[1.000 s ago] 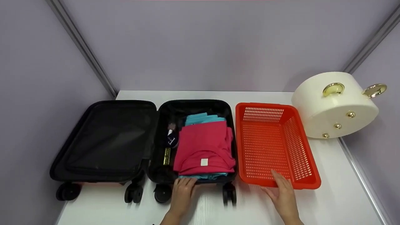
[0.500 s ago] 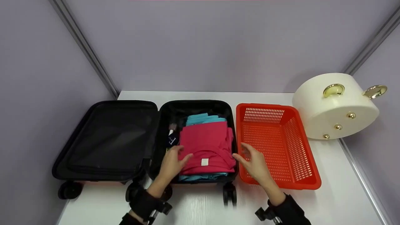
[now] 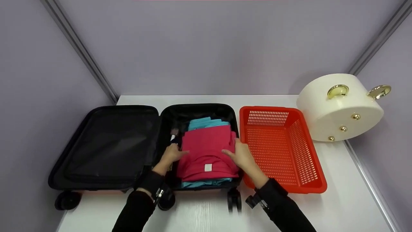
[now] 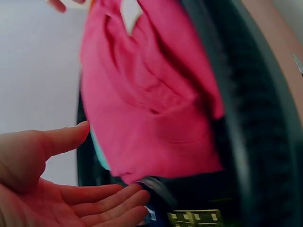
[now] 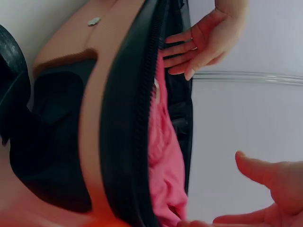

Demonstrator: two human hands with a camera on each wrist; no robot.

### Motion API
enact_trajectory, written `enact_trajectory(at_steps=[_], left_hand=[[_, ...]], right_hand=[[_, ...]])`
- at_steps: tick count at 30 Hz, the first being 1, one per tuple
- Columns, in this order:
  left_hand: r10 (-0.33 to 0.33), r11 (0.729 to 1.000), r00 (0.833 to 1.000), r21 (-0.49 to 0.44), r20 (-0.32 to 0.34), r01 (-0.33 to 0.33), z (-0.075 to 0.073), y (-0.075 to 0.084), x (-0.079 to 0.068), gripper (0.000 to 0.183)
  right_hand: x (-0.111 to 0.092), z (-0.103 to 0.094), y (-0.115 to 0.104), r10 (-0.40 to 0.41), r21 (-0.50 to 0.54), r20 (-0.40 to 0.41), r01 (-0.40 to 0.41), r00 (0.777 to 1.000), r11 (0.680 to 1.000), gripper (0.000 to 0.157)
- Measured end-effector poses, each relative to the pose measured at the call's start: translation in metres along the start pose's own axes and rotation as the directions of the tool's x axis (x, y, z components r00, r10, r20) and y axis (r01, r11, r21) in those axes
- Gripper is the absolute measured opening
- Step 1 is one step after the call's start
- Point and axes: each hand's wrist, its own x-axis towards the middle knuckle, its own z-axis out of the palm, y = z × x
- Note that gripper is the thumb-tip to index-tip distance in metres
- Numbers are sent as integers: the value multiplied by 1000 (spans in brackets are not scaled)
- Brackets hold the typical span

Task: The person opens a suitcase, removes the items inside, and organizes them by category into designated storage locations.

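A folded pink T-shirt (image 3: 206, 141) with a white label lies on turquoise cloth (image 3: 206, 123) in the right half of an opened black suitcase (image 3: 198, 108). My left hand (image 3: 171, 154) is at the shirt's left side, thumb over the fabric. In the left wrist view its fingers (image 4: 113, 203) are extended beside a dark item and a gold-patterned one (image 4: 196, 218). My right hand (image 3: 243, 156) is at the shirt's right side by the suitcase rim, fingers spread and thumb above the shirt. Neither hand grips the cloth, as far as these views show.
The suitcase's other half (image 3: 111, 145) lies open to the left, its wheels (image 3: 67, 200) towards me. A red perforated basket (image 3: 313, 161) stands close on the right. Behind it, a cream drum-shaped case (image 3: 334, 103) with gold handles sits near the corner walls.
Both hands have risen from the front edges of the suitcase and basket and moved forward to the shirt's two sides. The right one has also come leftwards, off the basket. The clothes look unmoved.
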Motion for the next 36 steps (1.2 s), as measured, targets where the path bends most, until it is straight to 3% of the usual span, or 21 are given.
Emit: enact_trajectory(at_steps=[5,8,14,15,17,23,26,30,33,36], left_hand=[[-86,996,993,12,75,85,8,-2,9,63],[-109,994,991,-3,82,110,21,-14,24,57],[-20,1000,996,-15,86,21,81,-100,112,58],[-29,999,995,-15,93,30,92,-114,128,60],[-30,999,998,14,62,29,96,-121,134,55],[-98,991,995,90,9,97,80,-101,114,56],[-68,993,998,93,-19,69,71,-91,104,59],[-58,995,997,79,-48,62,41,-41,55,43],[-95,995,995,22,-10,95,15,-2,17,31],[-84,996,996,-14,-15,84,4,9,8,29]], right_hand=[[6,19,-1,102,-91,19,-100,995,991,75],[8,30,0,131,-126,26,-127,991,984,79],[11,43,4,77,-222,-9,-77,997,972,61],[11,44,4,73,-229,-15,-74,997,971,57],[11,46,4,71,-232,-17,-74,997,970,55],[9,45,3,40,-292,-66,-58,997,955,43],[9,42,3,5,-301,-85,-30,996,953,33],[11,36,3,-11,-260,-87,-12,996,965,27],[14,31,3,-7,-196,-77,-8,997,981,32],[17,24,2,-20,-130,-73,10,997,992,37]])
